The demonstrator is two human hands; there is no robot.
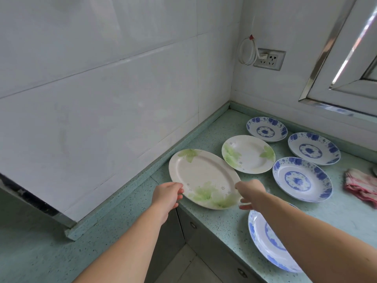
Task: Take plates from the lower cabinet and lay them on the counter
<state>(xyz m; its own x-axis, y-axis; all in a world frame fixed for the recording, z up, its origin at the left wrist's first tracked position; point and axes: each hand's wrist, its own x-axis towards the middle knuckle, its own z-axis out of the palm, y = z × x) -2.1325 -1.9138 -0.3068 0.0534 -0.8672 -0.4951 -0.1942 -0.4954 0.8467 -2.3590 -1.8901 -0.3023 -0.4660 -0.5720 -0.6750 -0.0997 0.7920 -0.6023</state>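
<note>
Fingers (180,193) of the left hand (168,194) are curled round the near-left rim of the oval platter (204,176). Its near-right rim is pinched by the right hand (250,192), thumb on top and fingers below. The platter, white with green flowers, is held low over the inner corner of the green speckled counter (228,225); whether it is already set down cannot be told. Just beyond it a round green-flowered plate (248,154) is laid on the counter, and past that three blue-flowered plates (266,129) (314,148) (302,179) are spread. A larger blue plate (265,240) is partly hidden under the right forearm. A pink cloth (361,185) is seen at the far right.
</note>
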